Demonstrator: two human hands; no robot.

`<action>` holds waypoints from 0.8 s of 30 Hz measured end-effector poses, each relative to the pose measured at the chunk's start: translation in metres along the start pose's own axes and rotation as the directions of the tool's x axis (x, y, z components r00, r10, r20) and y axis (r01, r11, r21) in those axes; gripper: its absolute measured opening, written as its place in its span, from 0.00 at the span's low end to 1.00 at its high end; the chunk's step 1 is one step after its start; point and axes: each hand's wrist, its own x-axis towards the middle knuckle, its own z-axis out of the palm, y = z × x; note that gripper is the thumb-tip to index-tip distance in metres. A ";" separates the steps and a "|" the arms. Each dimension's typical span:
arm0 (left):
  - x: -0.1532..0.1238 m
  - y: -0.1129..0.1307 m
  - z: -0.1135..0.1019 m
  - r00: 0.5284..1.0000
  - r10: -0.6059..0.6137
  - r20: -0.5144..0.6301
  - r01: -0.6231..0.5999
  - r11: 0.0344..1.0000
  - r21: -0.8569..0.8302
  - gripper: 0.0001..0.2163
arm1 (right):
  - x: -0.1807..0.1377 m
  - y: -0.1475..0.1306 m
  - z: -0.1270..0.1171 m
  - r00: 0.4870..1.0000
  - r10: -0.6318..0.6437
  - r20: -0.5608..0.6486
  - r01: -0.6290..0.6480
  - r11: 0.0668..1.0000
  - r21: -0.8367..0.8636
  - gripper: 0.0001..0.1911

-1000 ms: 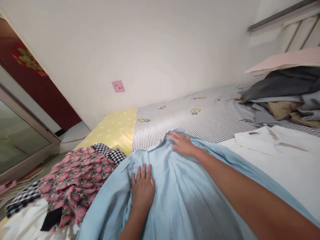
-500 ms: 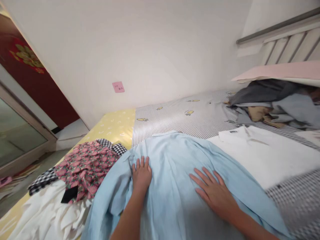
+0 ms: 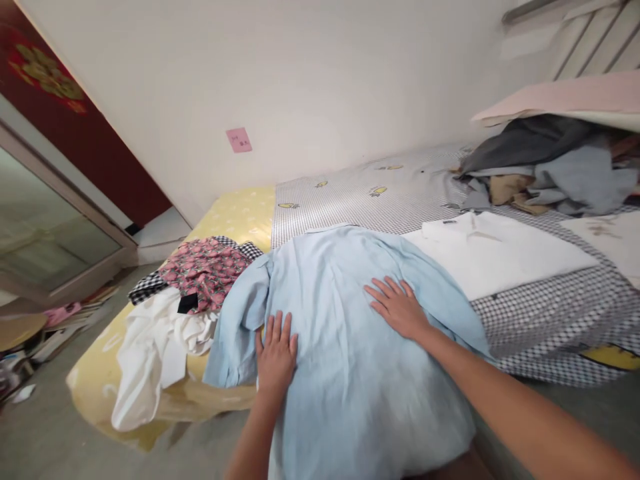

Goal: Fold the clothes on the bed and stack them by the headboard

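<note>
A light blue shirt (image 3: pixel 330 293) lies spread over the near edge of the bed, its lower part hanging down towards me. My left hand (image 3: pixel 276 350) rests flat on its left side, fingers together and pointing away. My right hand (image 3: pixel 397 307) lies flat on the shirt's right side with the fingers spread. Neither hand holds anything.
A pink flowered garment (image 3: pixel 207 267), a checked cloth (image 3: pixel 145 287) and a white garment (image 3: pixel 150 347) lie heaped on the yellow mattress (image 3: pixel 235 213) at left. A white shirt (image 3: pixel 495 250) lies flat on the checked sheet (image 3: pixel 350 200). Grey and tan clothes (image 3: pixel 545 170) pile at back right. Clutter covers the floor at left.
My right hand drew back from the shirt's collar to its right side. My left hand slid nearer along the shirt. The view pulled back, showing the bed's edge and the floor.
</note>
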 end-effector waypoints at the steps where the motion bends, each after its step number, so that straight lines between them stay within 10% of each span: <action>1: -0.004 -0.004 0.000 1.000 -0.031 -0.006 0.031 0.999 0.013 0.24 | -0.002 0.003 -0.001 1.000 -0.019 0.002 0.019 1.000 0.007 0.25; 9: -0.008 -0.001 -0.009 0.984 -0.172 0.047 0.170 0.985 0.036 0.25 | -0.016 0.033 -0.022 0.982 0.190 -0.003 -0.190 0.981 -0.049 0.26; 14: -0.005 0.006 -0.013 0.979 -0.193 0.062 0.190 0.981 0.047 0.26 | 0.002 -0.007 -0.040 0.902 0.429 -0.044 -0.431 0.899 -0.076 0.26; 20: -0.003 0.001 -0.002 0.973 -0.222 0.060 0.222 0.975 0.016 0.27 | -0.001 -0.119 -0.017 0.992 -0.128 0.010 0.125 0.984 0.130 0.28; 24: 0.002 -0.009 0.013 0.974 -0.216 0.061 0.219 0.975 -0.035 0.30 | 0.003 -0.131 0.006 0.960 -0.270 0.072 0.244 0.937 0.250 0.30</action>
